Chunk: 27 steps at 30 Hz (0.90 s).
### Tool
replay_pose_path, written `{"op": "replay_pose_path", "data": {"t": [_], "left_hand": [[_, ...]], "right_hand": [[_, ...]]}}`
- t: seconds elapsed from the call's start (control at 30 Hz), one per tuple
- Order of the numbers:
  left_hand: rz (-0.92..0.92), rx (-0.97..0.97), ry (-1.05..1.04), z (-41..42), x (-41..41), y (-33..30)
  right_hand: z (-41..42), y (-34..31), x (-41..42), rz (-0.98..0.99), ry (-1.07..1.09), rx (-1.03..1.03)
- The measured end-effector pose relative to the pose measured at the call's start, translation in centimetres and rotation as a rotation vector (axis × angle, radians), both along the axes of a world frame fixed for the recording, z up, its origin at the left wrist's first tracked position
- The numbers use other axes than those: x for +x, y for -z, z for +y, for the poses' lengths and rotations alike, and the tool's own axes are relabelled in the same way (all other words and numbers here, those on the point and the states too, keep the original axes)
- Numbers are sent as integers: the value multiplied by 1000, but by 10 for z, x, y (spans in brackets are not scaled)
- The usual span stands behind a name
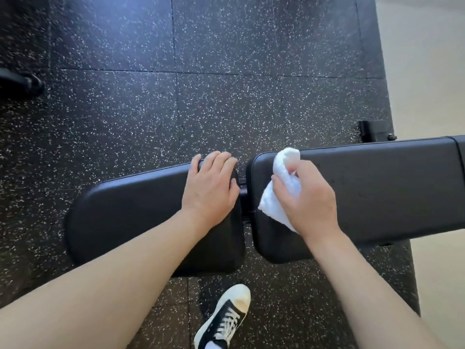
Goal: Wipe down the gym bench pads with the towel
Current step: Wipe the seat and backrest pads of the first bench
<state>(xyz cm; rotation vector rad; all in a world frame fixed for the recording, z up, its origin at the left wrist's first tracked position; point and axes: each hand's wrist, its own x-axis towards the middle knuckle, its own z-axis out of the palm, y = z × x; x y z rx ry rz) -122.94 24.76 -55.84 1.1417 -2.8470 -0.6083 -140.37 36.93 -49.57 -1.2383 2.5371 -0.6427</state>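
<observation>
Head view, looking down: the right hand (308,197) at center right grips a bunched white towel (284,182) pressed on the near end of the long black back pad (377,187). The left hand (212,187) lies flat with relaxed fingers on the seat pad (130,210), center left. Speckled black rubber floor (201,71) surrounds the bench; a black-and-white sneaker (226,316) shows at bottom center.

The single head-worn camera looks steeply down from close above, taking in both forearms, two black padded vinyl bench pads (151,210) and speckled black rubber floor tiles (226,46).
</observation>
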Motion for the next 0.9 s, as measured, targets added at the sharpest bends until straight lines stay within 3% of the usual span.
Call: {"op": "replay_pose_path", "data": {"t": [0.2, 0.33, 0.47, 0.63, 0.7, 0.8, 0.9], "left_hand": [[-1, -83, -59, 3, -6, 10], [23, -105, -63, 3, -8, 15], [29, -122, -63, 2, -8, 13], [3, -136, -60, 3, -7, 13], [-12, -131, -56, 3, -8, 11], [-36, -126, -52, 3, -8, 10], [-38, -127, -63, 4, -8, 11]], "right_hand": [[-47, 49, -5, 106, 98, -87], [-43, 68, 35, 308, -103, -99], [-32, 66, 14, 380, -228, -128], [-55, 64, -40, 268, 100, -151], [-68, 64, -35, 295, 120, -127], [-67, 62, 1, 331, 20, -184], [-31, 63, 37, 373, -224, -123]]}}
